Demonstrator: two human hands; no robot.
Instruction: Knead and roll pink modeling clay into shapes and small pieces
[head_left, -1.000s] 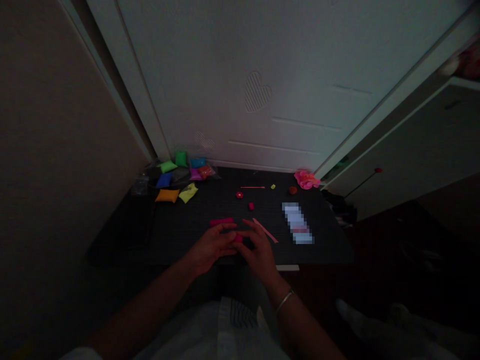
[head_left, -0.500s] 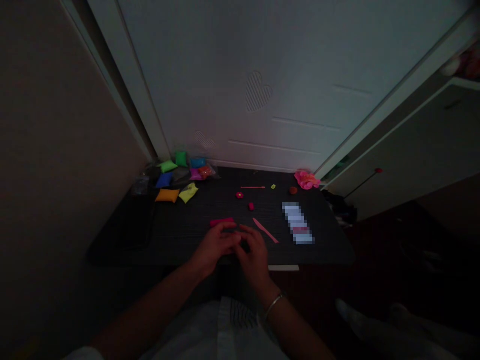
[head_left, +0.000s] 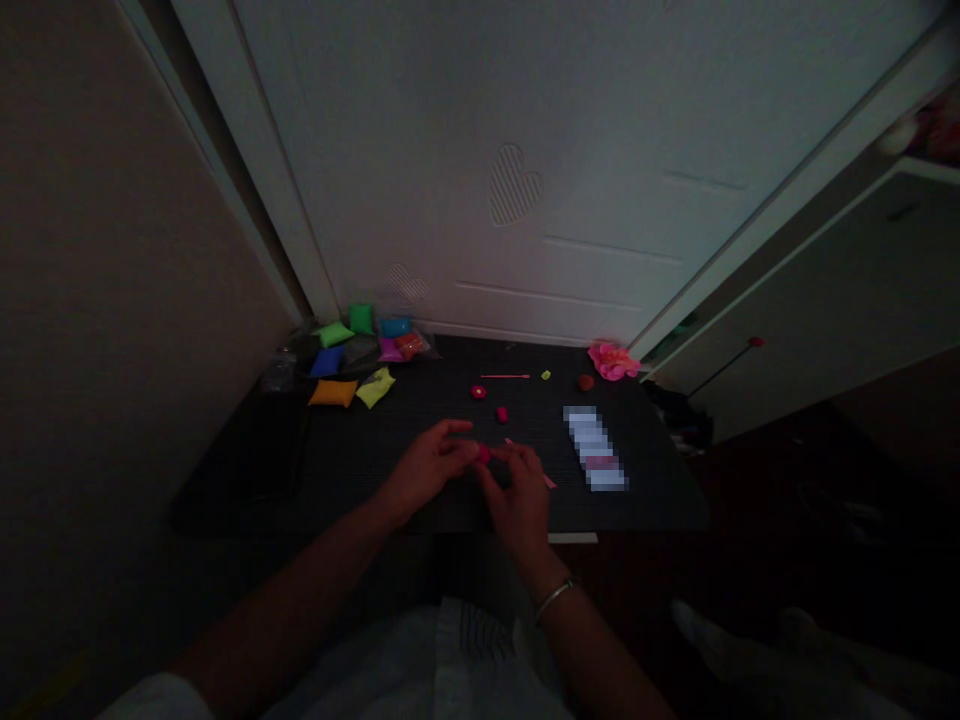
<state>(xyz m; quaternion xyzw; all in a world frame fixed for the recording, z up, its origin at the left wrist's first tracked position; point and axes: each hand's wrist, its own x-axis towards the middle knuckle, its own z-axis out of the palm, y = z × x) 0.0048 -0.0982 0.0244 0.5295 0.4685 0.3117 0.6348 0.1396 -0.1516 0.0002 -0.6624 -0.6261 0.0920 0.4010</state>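
Note:
A small dark-pink lump of modelling clay (head_left: 482,454) sits between the fingertips of both hands, above the front middle of the dark table (head_left: 345,510). My left hand (head_left: 427,468) grips its left side, with one finger stretched out beyond it. From the right, my right hand (head_left: 521,495) pinches the same lump with curled fingers. Beneath the right hand lies a pink plastic knife (head_left: 550,481), partly covered. Just past the hands are a small dark-pink clay piece (head_left: 502,414) and a tiny dark-pink flower shape with a pale centre (head_left: 478,392).
Several coloured clay packets, including an orange one (head_left: 334,393) and a yellow one (head_left: 376,388), lie at the back left. A thin pink stick (head_left: 505,376), a yellow bit (head_left: 546,375), a brownish lump (head_left: 585,382) and a pink ruffled object (head_left: 615,361) line the back. A blurred-out phone-like rectangle (head_left: 596,448) lies right.
My hands have parted slightly, and the pink lump now shows between them. The right hand covers more of the knife. The long pink piece behind the left hand is no longer visible.

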